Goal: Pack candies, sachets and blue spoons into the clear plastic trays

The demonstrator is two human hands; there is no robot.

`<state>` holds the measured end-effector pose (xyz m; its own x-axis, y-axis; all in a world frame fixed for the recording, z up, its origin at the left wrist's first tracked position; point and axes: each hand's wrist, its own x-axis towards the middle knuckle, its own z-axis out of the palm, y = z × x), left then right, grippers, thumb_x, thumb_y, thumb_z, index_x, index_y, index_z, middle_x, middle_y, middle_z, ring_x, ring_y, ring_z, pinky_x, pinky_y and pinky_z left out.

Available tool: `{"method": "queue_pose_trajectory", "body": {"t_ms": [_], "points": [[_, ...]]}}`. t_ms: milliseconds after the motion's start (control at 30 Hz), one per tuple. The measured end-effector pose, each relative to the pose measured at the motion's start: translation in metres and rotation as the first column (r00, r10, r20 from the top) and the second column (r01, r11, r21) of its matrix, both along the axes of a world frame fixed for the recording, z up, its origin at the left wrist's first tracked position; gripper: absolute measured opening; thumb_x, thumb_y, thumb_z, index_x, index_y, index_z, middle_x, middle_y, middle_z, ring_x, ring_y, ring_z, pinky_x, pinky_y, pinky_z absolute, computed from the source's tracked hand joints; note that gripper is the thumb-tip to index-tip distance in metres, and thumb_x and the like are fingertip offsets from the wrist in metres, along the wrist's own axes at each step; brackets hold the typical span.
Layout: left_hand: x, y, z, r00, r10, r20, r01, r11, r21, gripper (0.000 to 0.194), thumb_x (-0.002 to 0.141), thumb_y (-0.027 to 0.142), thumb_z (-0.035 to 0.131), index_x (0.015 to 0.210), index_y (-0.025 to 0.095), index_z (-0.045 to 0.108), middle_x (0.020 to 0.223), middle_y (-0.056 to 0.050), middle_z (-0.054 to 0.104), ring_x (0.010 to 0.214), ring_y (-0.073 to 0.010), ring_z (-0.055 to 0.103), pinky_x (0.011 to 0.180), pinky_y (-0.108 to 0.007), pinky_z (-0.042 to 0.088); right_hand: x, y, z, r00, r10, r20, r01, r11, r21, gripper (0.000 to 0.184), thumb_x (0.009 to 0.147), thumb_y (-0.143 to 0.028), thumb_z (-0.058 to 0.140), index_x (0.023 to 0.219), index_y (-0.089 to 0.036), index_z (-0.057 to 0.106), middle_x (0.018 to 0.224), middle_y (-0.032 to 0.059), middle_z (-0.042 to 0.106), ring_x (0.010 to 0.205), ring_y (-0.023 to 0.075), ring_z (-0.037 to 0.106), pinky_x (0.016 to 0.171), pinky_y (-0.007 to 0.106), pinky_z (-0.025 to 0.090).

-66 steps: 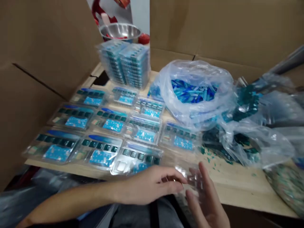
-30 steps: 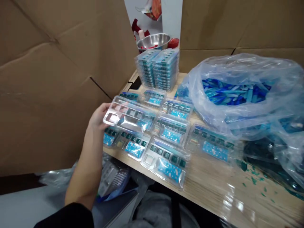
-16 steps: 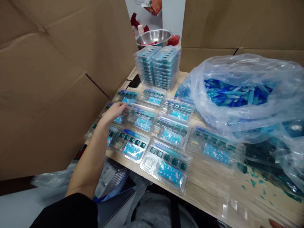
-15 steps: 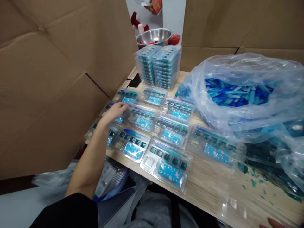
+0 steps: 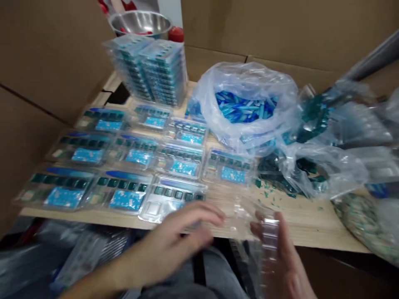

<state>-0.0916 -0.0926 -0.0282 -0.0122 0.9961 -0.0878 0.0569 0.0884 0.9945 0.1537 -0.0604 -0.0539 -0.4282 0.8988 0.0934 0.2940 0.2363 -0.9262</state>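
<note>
My right hand point(image 5: 288, 259) grips a clear plastic blister tray point(image 5: 269, 236), held on edge at the table's front edge. Its compartments look see-through, and blur hides finer detail. My left hand point(image 5: 187, 234), smeared a little by motion, is apart from that tray, thumb and fingers spread with nothing between them. Behind the left fingers lies a filled tray point(image 5: 154, 207), partly covered by the hand. Several more filled trays point(image 5: 126, 201) lie in rows, each with a blue pointed stick, dark green squares and a blue patterned packet.
Two tall stacks of filled trays point(image 5: 165, 74) stand at the back, before a steel bowl point(image 5: 140, 23). An open plastic bag point(image 5: 205, 99) holds blue sticks. Dark green pieces lie in another bag point(image 5: 311, 128), with crumbs nearby. Cardboard walls point(image 5: 215, 27) surround the table point(image 5: 311, 232).
My left hand has left the trays at the far left and come back toward my right hand. The right hand has risen into view with the clear tray. The view has swung right.
</note>
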Motion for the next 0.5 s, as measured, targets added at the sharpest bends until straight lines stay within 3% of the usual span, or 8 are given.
{"method": "queue_pose_trajectory", "body": {"t_ms": [33,100,233,333,433,500], "points": [[0.019,-0.003,0.003,0.989,-0.107,0.1,0.109,0.994,-0.008,0.019,0.093,0.037,0.06,0.106,0.029,0.069,0.12,-0.003,0.067,0.115,-0.0189,0.06,0.1,-0.031,0.045,-0.004,-0.004,0.004,0.999,0.038,0.011,-0.039,0.999,0.038,0.048,0.105,-0.038,0.028,0.153,-0.037,0.028,0.154,0.0013,0.039,0.134,0.0312,0.045,0.099,0.047,0.054],[0.044,-0.003,0.005,0.961,-0.174,0.216,0.18,0.984,-0.01,0.017,0.09,0.037,0.064,0.103,0.028,0.07,0.126,-0.003,0.062,0.12,-0.0185,0.056,0.104,-0.03,0.042,-0.012,-0.014,0.011,0.997,0.011,0.076,-0.018,0.996,0.089,0.049,0.105,-0.036,0.03,0.154,-0.035,0.025,0.157,-0.0009,0.033,0.139,0.0305,0.038,0.106,0.048,0.047],[0.055,0.001,0.003,0.954,-0.062,0.295,0.089,0.993,-0.079,0.014,0.092,0.032,0.062,0.085,0.024,0.071,0.119,-0.003,0.061,0.117,-0.0166,0.056,0.102,-0.028,0.042,-0.027,-0.031,0.027,0.985,-0.115,0.126,0.105,0.991,0.084,0.052,0.104,-0.025,0.037,0.153,-0.037,0.027,0.158,-0.0027,0.031,0.145,0.0266,0.028,0.113,0.045,0.039],[0.046,-0.002,0.003,0.913,0.062,0.402,-0.013,0.992,-0.124,0.019,0.094,0.031,0.059,0.08,0.023,0.07,0.113,-0.002,0.067,0.114,-0.0153,0.059,0.101,-0.027,0.043,-0.027,-0.027,0.031,0.99,-0.133,0.055,0.125,0.984,0.124,0.05,0.102,-0.021,0.043,0.148,-0.04,0.037,0.153,-0.0021,0.039,0.143,0.0252,0.033,0.113,0.046,0.039],[0.03,-0.006,0.002,0.756,0.211,0.62,-0.15,0.977,-0.15,0.024,0.092,0.036,0.061,0.074,0.021,0.065,0.103,-0.003,0.07,0.104,-0.0173,0.064,0.088,-0.029,0.053,-0.017,-0.012,0.023,0.97,-0.231,0.076,0.205,0.945,0.255,0.055,0.096,-0.018,0.054,0.146,-0.038,0.042,0.15,0.003,0.042,0.14,0.0307,0.038,0.113,0.057,0.036],[0.02,-0.009,-0.001,0.658,0.271,0.703,-0.198,0.962,-0.185,0.024,0.088,0.037,0.066,0.072,0.019,0.061,0.1,-0.004,0.07,0.094,-0.019,0.066,0.072,-0.028,0.057,-0.011,-0.004,0.01,0.98,-0.178,0.093,0.157,0.967,0.202,0.061,0.095,-0.021,0.057,0.15,-0.036,0.034,0.152,0.0069,0.04,0.137,0.0326,0.043,0.108,0.055,0.042]]}}
